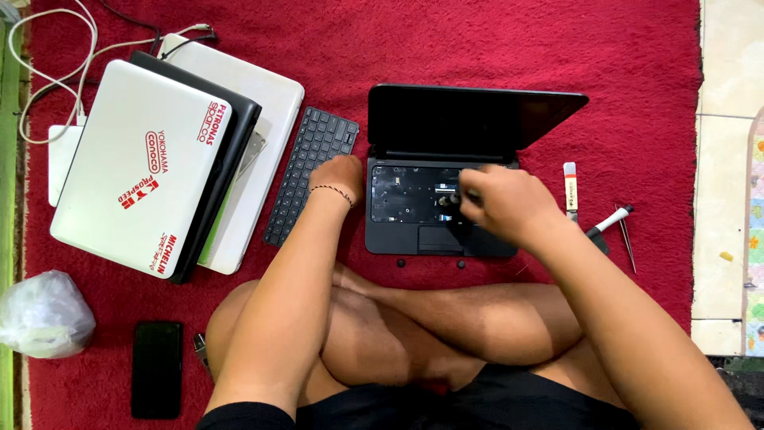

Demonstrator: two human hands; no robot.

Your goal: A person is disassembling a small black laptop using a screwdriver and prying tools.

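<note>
A small black laptop (430,239) lies open on the red carpet in front of my crossed legs, its keyboard taken out so the dark inner tray (406,195) shows. The loose black keyboard (310,171) rests to its left. My left hand (338,179), with a thread bracelet on the wrist, sits at the laptop's left edge, its fingers curled out of sight. My right hand (509,203) hovers over the right half of the base, closed around a small dark tool (448,199) that points into the tray.
A stack of closed laptops (159,159), the top one white with red stickers, lies at left with white cables (48,87) behind. A black phone (157,369) and a plastic bag (44,312) sit at lower left. Hand tools (609,221) and tweezers (627,239) lie at right, near the tiled floor (728,159). Two small black bits (400,262) lie before the laptop.
</note>
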